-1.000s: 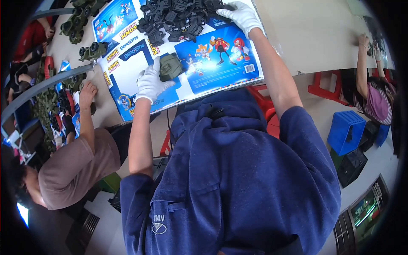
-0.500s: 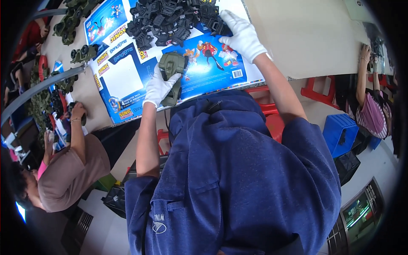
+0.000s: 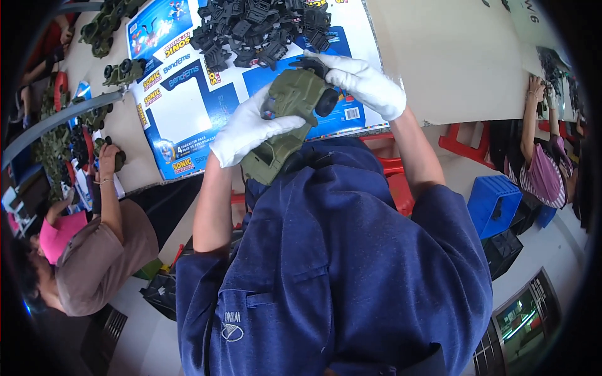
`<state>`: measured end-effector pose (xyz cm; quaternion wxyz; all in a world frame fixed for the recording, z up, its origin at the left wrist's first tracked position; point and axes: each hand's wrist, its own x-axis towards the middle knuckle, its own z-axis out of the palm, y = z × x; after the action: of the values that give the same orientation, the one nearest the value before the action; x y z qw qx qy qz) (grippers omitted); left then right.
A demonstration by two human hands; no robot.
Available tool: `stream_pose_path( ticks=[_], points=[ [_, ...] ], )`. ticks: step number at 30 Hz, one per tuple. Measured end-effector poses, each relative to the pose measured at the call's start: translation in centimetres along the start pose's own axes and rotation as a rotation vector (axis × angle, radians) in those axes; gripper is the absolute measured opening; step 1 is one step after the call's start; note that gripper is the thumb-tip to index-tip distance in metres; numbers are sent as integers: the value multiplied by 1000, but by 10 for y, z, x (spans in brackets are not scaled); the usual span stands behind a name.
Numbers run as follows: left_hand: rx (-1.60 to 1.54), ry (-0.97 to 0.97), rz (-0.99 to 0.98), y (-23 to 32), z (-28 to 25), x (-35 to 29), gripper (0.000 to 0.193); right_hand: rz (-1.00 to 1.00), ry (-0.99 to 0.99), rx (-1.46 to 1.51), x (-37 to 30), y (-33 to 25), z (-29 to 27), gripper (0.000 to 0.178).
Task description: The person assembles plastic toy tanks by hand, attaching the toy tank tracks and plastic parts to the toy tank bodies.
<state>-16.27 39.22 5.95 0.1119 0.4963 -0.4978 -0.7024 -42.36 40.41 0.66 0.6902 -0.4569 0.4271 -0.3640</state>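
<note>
An olive-green toy truck (image 3: 292,94) with black wheels is gripped by my left hand (image 3: 248,130), in a white glove, its thumb lying across the truck's side. The truck is tilted, raised close to my body above the table's front edge. At the truck's far end, my right hand (image 3: 370,86), also gloved in white, pinches a small black plastic part (image 3: 311,65) that appears to touch the truck. My fingers partly cover this part. Just beyond lies a heap of similar black plastic parts (image 3: 254,28).
A printed blue-and-white sheet (image 3: 207,139) covers the table (image 3: 439,56) beneath the heap. More green toy trucks (image 3: 123,72) stand at left beyond a grey rail (image 3: 69,122), where a co-worker (image 3: 116,250) sits. Red stools (image 3: 464,141) and a blue crate (image 3: 495,203) are at right.
My right hand has come away from the heap with a black part and moved to the truck. My left hand has raised and tilted the truck toward me.
</note>
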Motion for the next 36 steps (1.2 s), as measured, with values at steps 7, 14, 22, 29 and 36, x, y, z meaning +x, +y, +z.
stream_pose_path(
  ticks=[7,14,22,29,36],
  points=[
    [31,-19,-106,27,12,-11,74,-207,-118,214,-2,10,8,57],
    [-74,28,-33,21,13,-14,79,-120,-64,466,-2,9,13,61],
    [-104,40,-9,15,11,-17,77,-62,-57,413,2,9,14,76],
    [-108,32,-26,17,11,-15,75,-114,-85,469,3,14,15,57],
    [-168,8,-27,16,10,-17,75,-115,-117,194,7,8,-6,61]
  ],
)
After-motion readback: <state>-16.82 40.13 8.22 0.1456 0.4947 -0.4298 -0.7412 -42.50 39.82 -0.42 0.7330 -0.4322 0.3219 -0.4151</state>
